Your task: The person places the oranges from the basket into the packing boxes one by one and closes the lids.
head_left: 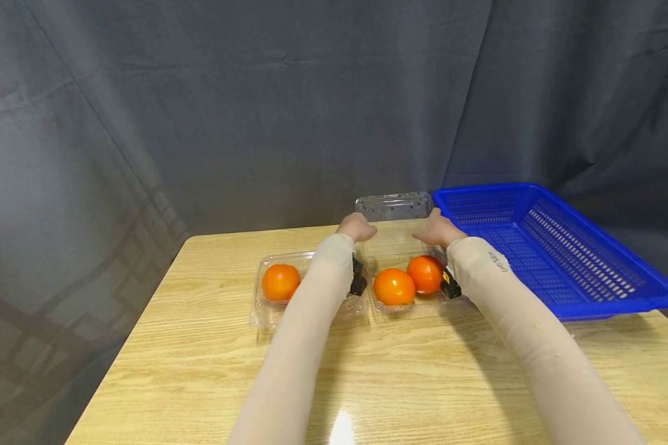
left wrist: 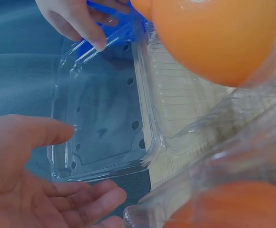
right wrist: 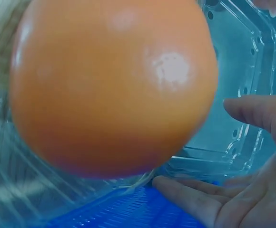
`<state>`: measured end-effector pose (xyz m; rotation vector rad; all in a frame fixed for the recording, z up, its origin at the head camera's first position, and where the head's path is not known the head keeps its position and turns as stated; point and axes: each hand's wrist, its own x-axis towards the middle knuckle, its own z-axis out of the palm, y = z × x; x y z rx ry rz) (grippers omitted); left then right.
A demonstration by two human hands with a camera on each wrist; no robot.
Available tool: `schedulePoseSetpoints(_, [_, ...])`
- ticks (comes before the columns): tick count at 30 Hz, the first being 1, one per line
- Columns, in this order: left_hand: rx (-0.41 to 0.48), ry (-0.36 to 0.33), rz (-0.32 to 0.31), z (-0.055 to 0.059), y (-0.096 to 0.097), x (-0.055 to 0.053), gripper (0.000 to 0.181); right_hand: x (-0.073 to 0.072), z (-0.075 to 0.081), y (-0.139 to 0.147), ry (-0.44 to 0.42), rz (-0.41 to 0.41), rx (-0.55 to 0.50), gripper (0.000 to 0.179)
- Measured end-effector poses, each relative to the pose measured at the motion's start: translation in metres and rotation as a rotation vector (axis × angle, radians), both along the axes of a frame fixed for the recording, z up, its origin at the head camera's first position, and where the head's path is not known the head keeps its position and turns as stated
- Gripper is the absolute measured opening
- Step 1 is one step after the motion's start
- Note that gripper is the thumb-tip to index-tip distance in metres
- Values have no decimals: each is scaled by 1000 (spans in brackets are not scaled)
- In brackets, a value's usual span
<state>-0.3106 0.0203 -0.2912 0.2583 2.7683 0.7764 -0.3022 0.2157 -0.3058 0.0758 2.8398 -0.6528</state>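
Two glossy oranges point(head_left: 394, 287) sit side by side in a clear plastic clamshell box point(head_left: 375, 262) on the table. Its perforated lid point(head_left: 395, 209) stands raised at the back. My left hand point(head_left: 357, 227) is at the lid's left end, thumb and fingers spread apart, with the thumb tip overlapping the lid's edge in the left wrist view. Opposite it, my right hand point(head_left: 437, 230) reaches the lid's right end; its thumb and fingers point(right wrist: 188, 194) are extended and apart. One orange point(right wrist: 114, 90) blocks much of the right wrist view.
To the left, another clear box point(head_left: 260, 290) holds an orange point(head_left: 281, 283); my left forearm hides part of it. A large blue plastic basket point(head_left: 607, 235) stands on the right, close to my right hand. Dark grey cloth point(head_left: 256, 123) hangs behind the wooden table point(head_left: 200, 358).
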Motion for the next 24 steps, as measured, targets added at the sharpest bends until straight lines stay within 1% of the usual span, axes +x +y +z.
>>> schedulePoseSetpoints(5, [52, 21, 18, 1, -3, 0, 37, 1, 1, 0, 37, -22, -26, 88])
schedulePoseSetpoints(7, [83, 21, 26, 4, -5, 2, 38, 1, 1, 0, 47, -22, -23, 89])
schedulePoseSetpoints(10, [95, 44, 32, 7, -7, 4, 39, 3, 3, 1, 66, -27, -20, 88])
schedulePoseSetpoints(13, [86, 74, 42, 9, -9, 3, 34, 4, 5, 4, 103, -34, -9, 85])
schedulePoseSetpoints(15, [80, 99, 42, 9, -9, 1, 27, 5, 7, 6, 131, -36, 10, 82])
schedulePoseSetpoints(17, [77, 128, 42, 9, -9, 0, 20, 6, 10, 8, 141, -39, 22, 80])
schedulePoseSetpoints(19, [83, 152, 40, 8, -10, -1, 17, 7, 13, 9, 142, -41, 25, 79])
schedulePoseSetpoints(21, [93, 161, 37, 8, -10, -3, 20, 7, 17, 11, 142, -39, 23, 79])
schedulePoseSetpoints(24, [100, 156, 25, 6, -9, -7, 33, 8, 22, 13, 161, -44, 11, 78])
